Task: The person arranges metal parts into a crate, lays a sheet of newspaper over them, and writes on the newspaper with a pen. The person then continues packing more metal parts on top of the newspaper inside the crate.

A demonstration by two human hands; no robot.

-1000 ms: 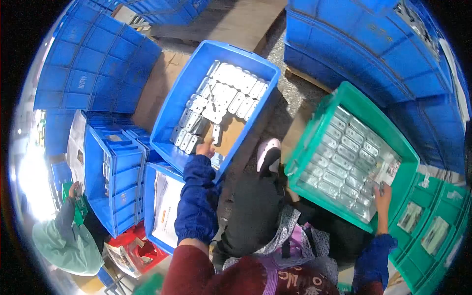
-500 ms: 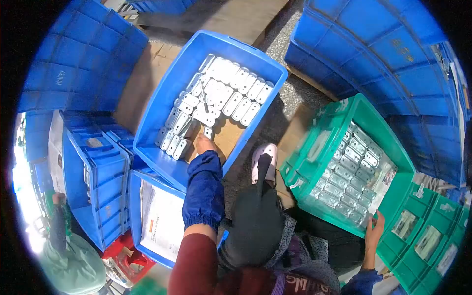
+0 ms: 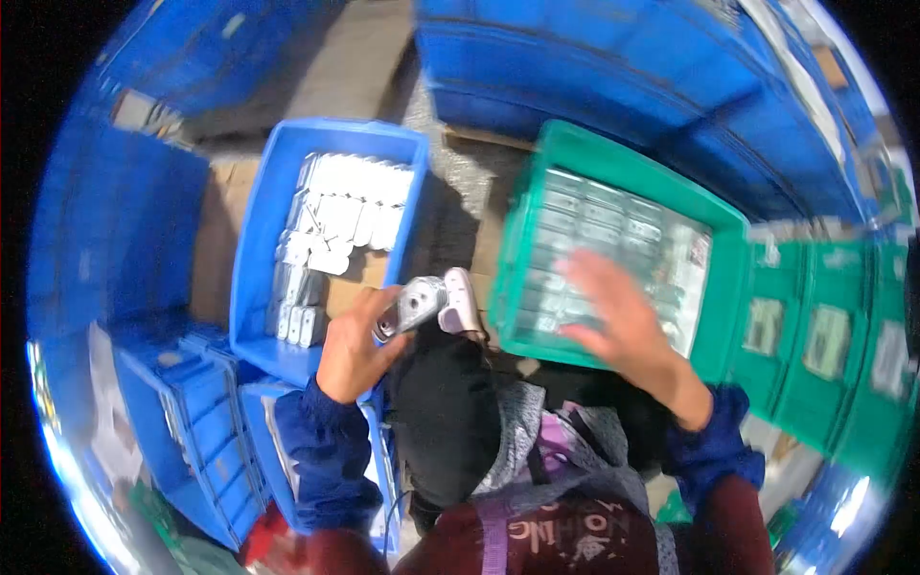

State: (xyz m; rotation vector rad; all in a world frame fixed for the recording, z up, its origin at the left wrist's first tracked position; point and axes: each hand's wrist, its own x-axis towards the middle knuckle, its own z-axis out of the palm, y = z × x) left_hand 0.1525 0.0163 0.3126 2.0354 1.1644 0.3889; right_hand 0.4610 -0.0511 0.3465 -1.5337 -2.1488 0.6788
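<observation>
My left hand [image 3: 356,343] grips a silver metal part [image 3: 414,305] with holes in its face, raised near the front right corner of a blue bin [image 3: 251,259]. Inside that bin lie many similar silver parts [image 3: 359,192] in rows, with a thin dark rod on top and brown cardboard showing at the bottom. My right hand [image 3: 623,321], blurred by motion, is over the front of a green bin [image 3: 733,287], fingers spread and nothing seen in it. Rows of silver parts [image 3: 599,216] under a clear glossy layer fill much of the green bin.
Large blue crates [image 3: 594,77] stand behind the green bin. More green bins [image 3: 791,345] are at the right, and blue bins [image 3: 206,422] at the lower left. A pink shoe [image 3: 460,302] shows between the two main bins. A person's green garment [image 3: 163,537] is at the lower left edge.
My left hand has come up out of the blue bin with a silver part. My right hand has moved left over the green bin, fingers spread. The view has shifted to the right.
</observation>
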